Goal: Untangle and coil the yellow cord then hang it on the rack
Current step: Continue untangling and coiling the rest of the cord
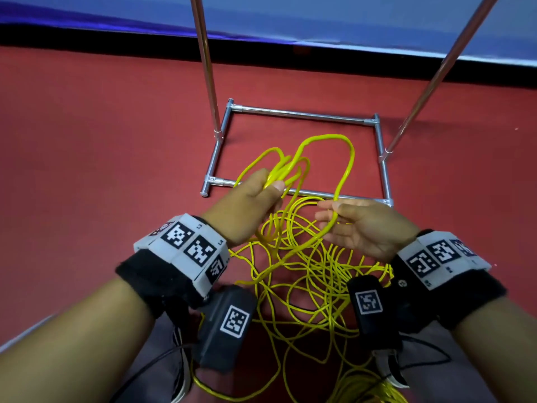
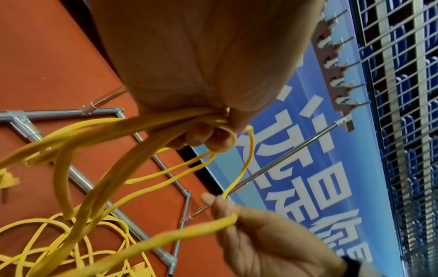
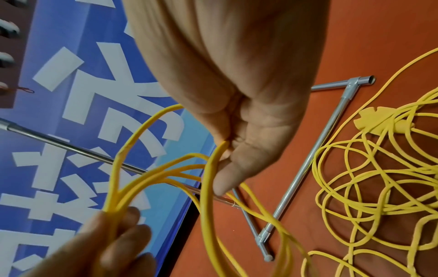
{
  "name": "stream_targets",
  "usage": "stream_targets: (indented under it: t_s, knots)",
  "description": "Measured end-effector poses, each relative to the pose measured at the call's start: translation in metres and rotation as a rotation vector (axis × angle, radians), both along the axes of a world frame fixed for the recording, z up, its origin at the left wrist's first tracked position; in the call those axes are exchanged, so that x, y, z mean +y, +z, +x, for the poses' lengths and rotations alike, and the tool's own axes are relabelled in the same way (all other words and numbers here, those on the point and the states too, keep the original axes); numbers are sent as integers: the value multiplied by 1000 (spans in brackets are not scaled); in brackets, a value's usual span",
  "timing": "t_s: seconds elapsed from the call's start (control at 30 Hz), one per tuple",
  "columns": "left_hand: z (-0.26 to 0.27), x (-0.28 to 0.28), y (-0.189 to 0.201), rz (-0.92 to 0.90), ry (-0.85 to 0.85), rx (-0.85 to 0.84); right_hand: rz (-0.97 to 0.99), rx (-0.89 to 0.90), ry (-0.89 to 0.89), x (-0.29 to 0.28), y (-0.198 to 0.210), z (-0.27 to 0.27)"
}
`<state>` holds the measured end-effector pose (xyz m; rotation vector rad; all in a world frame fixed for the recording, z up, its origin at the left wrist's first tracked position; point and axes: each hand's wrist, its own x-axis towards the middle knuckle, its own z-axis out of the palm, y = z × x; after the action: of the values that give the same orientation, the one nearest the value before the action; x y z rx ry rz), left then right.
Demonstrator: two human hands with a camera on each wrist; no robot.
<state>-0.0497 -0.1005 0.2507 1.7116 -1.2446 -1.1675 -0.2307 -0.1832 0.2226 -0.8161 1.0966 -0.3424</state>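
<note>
Several finished loops of the yellow cord [image 1: 293, 167] are pinched in the left hand [image 1: 255, 199]; the next strand is held loosely by the right hand [image 1: 357, 225]. Most cord lies tangled on the floor before the rack [image 1: 302, 113] — each loop is best matched in size, fed without twist.

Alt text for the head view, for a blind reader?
Left hand grips several gathered loops of yellow cord; right hand holds one strand. The rest lies tangled on the red floor before a metal rack.
</note>
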Motion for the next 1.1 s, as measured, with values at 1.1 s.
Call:
stream_targets:
  t_s: [1.1]
  knots:
    - [10, -7, 8, -125, 313, 414, -453, 185, 7, 10, -9, 8]
